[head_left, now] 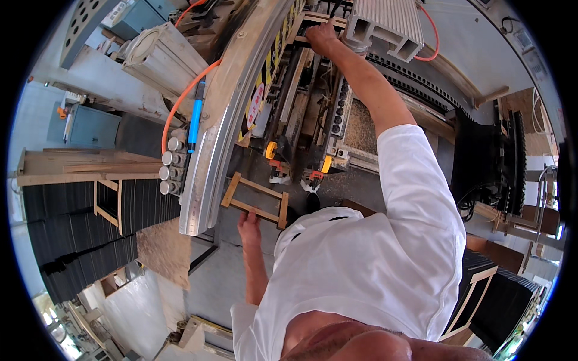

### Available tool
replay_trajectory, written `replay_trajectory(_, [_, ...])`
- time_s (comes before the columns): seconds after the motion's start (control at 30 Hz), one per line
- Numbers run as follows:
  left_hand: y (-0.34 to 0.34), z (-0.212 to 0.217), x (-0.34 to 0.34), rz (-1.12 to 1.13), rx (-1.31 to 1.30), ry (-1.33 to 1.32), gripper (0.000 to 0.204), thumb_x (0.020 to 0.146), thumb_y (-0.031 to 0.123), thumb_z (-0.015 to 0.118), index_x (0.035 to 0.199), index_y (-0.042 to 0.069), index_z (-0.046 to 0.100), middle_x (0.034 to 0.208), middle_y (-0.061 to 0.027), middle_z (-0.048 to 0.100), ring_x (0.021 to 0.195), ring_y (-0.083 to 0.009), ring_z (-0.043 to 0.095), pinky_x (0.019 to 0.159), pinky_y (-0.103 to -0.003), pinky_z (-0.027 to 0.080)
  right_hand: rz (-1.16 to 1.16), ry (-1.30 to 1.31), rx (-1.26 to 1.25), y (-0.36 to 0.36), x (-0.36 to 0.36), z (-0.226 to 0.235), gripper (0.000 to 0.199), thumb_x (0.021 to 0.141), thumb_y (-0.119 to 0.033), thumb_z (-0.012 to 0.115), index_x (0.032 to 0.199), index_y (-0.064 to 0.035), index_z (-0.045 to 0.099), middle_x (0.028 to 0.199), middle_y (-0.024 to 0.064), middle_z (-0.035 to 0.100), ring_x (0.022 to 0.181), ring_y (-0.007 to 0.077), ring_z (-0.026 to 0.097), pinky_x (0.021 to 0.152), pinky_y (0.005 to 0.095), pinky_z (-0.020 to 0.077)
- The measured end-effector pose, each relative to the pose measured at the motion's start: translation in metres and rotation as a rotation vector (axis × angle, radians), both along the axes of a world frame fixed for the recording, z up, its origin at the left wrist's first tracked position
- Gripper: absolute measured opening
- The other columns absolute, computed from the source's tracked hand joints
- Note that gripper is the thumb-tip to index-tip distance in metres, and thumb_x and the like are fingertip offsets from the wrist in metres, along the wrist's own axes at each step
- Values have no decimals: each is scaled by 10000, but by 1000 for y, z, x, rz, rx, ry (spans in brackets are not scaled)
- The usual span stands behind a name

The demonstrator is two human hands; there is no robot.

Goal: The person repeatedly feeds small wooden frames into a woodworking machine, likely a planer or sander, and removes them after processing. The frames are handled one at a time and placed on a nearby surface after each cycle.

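My left hand (248, 227) is low beside my body, its fingers closed on the near long bar of a small rectangular wooden frame (256, 212). That frame is open in the middle and hangs tilted above the floor. My right arm stretches far forward over a machine with parallel rails (295, 96). At the rails' far end my right hand (323, 38) has curled fingers at a second pale wooden frame (313, 16), partly covered by the hand. A dark slim part stands just beyond the fingertips.
A grooved metal beam (388, 24) juts over the machine at the right of my hand. Along the left runs a metal-edged rail (208, 174) with a blue pen-like tool (195, 125) and an orange hose (179, 103). Stacked dark-sided frames (72, 222) stand at left, more (503, 298) at right.
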State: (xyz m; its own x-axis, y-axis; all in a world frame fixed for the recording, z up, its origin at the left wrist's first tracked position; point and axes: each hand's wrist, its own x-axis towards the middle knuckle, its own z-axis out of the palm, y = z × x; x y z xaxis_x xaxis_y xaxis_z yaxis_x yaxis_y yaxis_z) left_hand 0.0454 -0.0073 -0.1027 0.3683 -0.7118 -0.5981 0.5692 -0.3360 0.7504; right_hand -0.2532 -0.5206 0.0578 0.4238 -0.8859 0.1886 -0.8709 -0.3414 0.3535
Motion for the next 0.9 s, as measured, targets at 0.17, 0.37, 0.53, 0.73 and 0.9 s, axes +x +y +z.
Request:
replay_trajectory(0.17, [12, 0, -5, 58, -10, 8, 172, 909, 119, 635, 1057, 34, 612, 1006, -47, 647, 935, -153, 595, 830, -284, 466, -68, 78, -28, -10, 0, -15, 258, 885, -170, 612, 1136, -179, 668, 1158, 140, 628, 1160, 366, 537, 1045, 629, 313])
replay_trajectory(0.37, [32, -6, -12, 170, 11, -40, 203, 903, 109, 638, 1094, 42, 630, 1001, -7, 648, 921, -113, 587, 801, -255, 454, -79, 109, -67, -11, 4, -16, 295, 896, -221, 621, 1190, -227, 649, 1158, 119, 629, 1172, 375, 516, 1049, 610, 308])
replay_trajectory(0.53, [37, 4, -14, 145, 37, -160, 90, 892, 143, 658, 920, 68, 618, 888, 10, 630, 725, -62, 518, 618, -222, 399, -108, 75, 39, -6, 6, -8, 326, 884, -218, 641, 1206, -273, 640, 1159, 88, 635, 1165, 367, 521, 1067, 614, 281])
replay_trajectory(0.73, [43, 15, -8, 153, 53, -216, 152, 918, 140, 623, 1035, 47, 651, 972, 0, 660, 792, -58, 549, 662, -215, 420, -127, 48, 163, -5, 9, 3, 337, 882, -195, 635, 1213, -254, 641, 1176, 111, 630, 1176, 367, 519, 1059, 608, 282])
replay_trajectory(0.9, [56, 49, -5, 127, -9, -382, 212, 937, 151, 599, 1108, 34, 645, 1007, -12, 667, 852, -67, 574, 698, -224, 449, -167, 48, 189, 0, 12, 9, 302, 877, -165, 643, 1177, -196, 659, 1150, 111, 645, 1167, 360, 532, 1052, 609, 283])
